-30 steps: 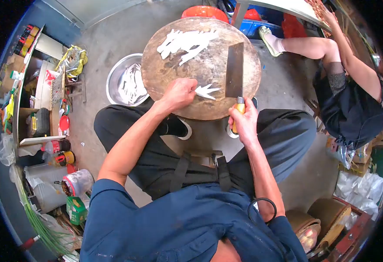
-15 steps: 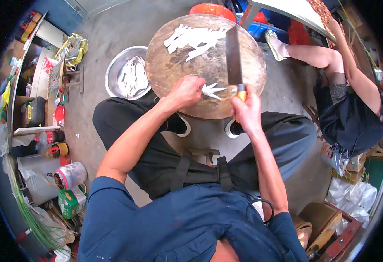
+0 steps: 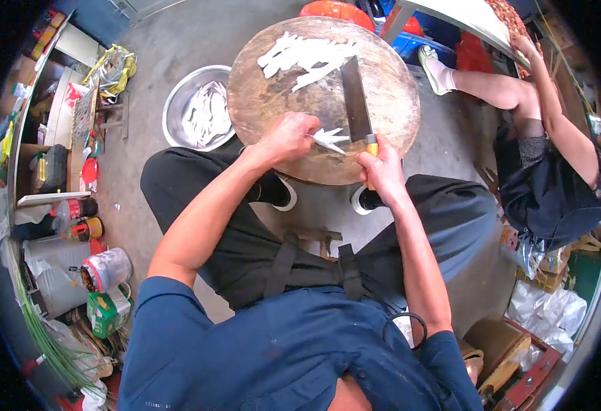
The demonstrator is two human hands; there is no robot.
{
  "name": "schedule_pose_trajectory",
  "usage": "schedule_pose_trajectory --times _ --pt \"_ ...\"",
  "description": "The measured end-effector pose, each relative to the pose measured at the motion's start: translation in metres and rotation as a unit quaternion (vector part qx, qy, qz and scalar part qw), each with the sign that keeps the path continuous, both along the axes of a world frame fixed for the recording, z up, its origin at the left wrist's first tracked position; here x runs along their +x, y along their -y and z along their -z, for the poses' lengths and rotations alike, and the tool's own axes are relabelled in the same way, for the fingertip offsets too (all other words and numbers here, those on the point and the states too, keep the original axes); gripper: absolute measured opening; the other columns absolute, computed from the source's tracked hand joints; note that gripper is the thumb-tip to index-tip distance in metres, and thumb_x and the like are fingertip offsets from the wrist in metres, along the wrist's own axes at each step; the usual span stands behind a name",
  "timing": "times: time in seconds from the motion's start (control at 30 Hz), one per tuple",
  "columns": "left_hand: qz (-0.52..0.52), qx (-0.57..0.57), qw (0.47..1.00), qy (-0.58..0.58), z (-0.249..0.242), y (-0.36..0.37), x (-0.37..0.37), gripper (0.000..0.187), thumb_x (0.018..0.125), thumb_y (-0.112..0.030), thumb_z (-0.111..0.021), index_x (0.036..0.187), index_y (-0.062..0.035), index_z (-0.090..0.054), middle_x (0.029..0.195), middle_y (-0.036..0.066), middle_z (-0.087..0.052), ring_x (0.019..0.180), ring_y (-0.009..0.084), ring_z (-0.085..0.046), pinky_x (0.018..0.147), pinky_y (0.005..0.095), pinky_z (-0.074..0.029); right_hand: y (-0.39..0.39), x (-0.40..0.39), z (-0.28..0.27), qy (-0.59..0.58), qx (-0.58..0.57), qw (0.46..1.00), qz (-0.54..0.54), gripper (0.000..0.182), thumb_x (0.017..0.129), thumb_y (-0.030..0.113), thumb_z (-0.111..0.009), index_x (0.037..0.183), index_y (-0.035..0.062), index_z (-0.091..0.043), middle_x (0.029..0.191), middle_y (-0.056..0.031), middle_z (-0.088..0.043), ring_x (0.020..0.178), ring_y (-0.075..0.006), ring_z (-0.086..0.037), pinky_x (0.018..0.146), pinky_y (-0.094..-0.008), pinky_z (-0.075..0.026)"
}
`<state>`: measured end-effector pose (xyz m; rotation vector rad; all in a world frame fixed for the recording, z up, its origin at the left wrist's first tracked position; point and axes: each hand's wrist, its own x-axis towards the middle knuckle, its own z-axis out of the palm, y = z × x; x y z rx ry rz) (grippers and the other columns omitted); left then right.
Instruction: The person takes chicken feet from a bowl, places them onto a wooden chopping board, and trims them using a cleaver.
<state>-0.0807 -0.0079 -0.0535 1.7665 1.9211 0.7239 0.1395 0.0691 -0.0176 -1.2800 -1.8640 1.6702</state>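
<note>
A round wooden chopping block (image 3: 254, 88) stands between my knees. My left hand (image 3: 290, 139) is closed on a white chicken foot (image 3: 329, 140), whose spread toes point right over the block's near part. In my right hand (image 3: 384, 168) is the yellow handle of a cleaver, its wide dark blade (image 3: 357, 101) reaching away from me over the block. The blade's heel is just right of the toes. A pile of chicken feet (image 3: 302, 57) lies at the block's far side, near the blade's tip.
Left of the block, a metal basin (image 3: 168, 118) on the floor holds more chicken feet (image 3: 207, 118). Another person (image 3: 554, 123) sits at the right, a hand at a table (image 3: 451, 15) with reddish pieces on it. Crowded shelves (image 3: 47, 200), bottles and a tub line the left.
The cleaver has moved left and closer to me, toward the chicken foot's toes, and my right hand has shifted slightly down. My left hand still grips the foot in nearly the same place.
</note>
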Motion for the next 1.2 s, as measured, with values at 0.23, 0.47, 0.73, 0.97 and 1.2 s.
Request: schedule_pose_trajectory --times 0.23,0.47,0.73,0.97,1.2 --pt "0.05 0.038 0.998 0.005 0.007 -0.011 -0.003 0.009 0.081 -0.009 -0.061 0.089 -0.0046 -0.063 0.09 0.016 -0.062 0.093 0.038 -0.061 0.077 0.0464 -0.048 -0.004 0.01 0.0 -0.04 0.009 0.999 0.025 0.042 0.08 -0.001 -0.055 0.122 0.0015 -0.052 0.069 -0.0009 -0.053 0.046 -0.0088 -0.049 0.04 -0.024 -0.041" --pt "0.065 0.055 0.996 -0.022 0.011 -0.021 -0.008 0.009 0.083 -0.01 -0.061 0.091 -0.0044 -0.062 0.092 0.016 -0.061 0.093 0.0385 -0.06 0.077 0.0468 -0.049 -0.003 -0.003 0.018 -0.01 0.037 0.999 -0.013 0.036 0.082 0.001 -0.054 0.118 0.0024 -0.053 0.07 -0.0019 -0.054 0.047 -0.0092 -0.05 0.041 -0.0247 -0.041" --pt "0.051 0.057 0.997 -0.025 0.015 -0.019 -0.005 0.01 0.082 -0.01 -0.062 0.09 -0.003 -0.062 0.09 0.015 -0.062 0.093 0.0384 -0.061 0.078 0.0474 -0.049 -0.004 -0.006 -0.016 -0.094 0.057 0.994 0.021 0.032 0.082 0.004 -0.058 0.113 0.0017 -0.054 0.067 -0.0003 -0.055 0.05 -0.0093 -0.053 0.045 -0.0265 -0.043" --pt "0.053 0.053 0.997 -0.021 0.011 -0.021 -0.006 0.01 0.081 -0.008 -0.062 0.089 -0.0025 -0.061 0.091 0.016 -0.061 0.092 0.0386 -0.06 0.079 0.0472 -0.049 -0.007 -0.011 0.025 0.011 0.046 0.999 -0.016 0.032 0.082 0.005 -0.056 0.114 0.002 -0.053 0.063 -0.0011 -0.052 0.047 -0.0096 -0.051 0.043 -0.0266 -0.042" --pt "0.059 0.065 0.996 -0.016 0.02 -0.018 -0.008 0.01 0.081 -0.008 -0.063 0.09 -0.0028 -0.061 0.092 0.015 -0.062 0.093 0.038 -0.06 0.078 0.0464 -0.049 -0.014 0.003 0.0 -0.038 -0.067 0.997 0.019 0.03 0.08 0.002 -0.055 0.11 0.0007 -0.054 0.065 -0.0019 -0.053 0.045 -0.0105 -0.05 0.04 -0.0269 -0.042"
